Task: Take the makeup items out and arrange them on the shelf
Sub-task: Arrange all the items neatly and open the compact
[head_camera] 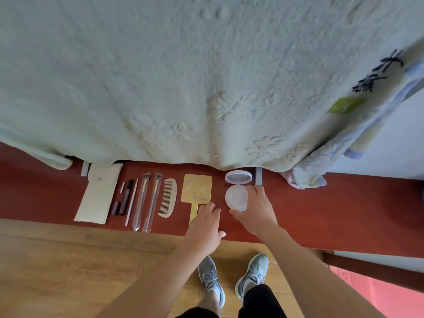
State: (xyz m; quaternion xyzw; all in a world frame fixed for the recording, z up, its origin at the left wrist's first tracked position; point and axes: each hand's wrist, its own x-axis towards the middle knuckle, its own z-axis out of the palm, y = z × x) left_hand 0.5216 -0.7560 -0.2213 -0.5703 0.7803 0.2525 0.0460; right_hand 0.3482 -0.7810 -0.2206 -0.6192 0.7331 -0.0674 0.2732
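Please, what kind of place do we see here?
Most likely a bedroom in a home: a pale green quilted blanket hangs over what seems a bed, a red-brown wooden ledge below it carries a comb and an open compact, and the floor is wood plank.

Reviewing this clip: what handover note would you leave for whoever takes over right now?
The left hand rests its fingers on the handle of the yellow mirror; the right hand grips the open compact at the row's right end. On the red shelf, left to right: pouch, dark tubes, thin stick, two brushes, comb, mirror, compact. Done: items out, lined up. Left: probably just settling the compact.
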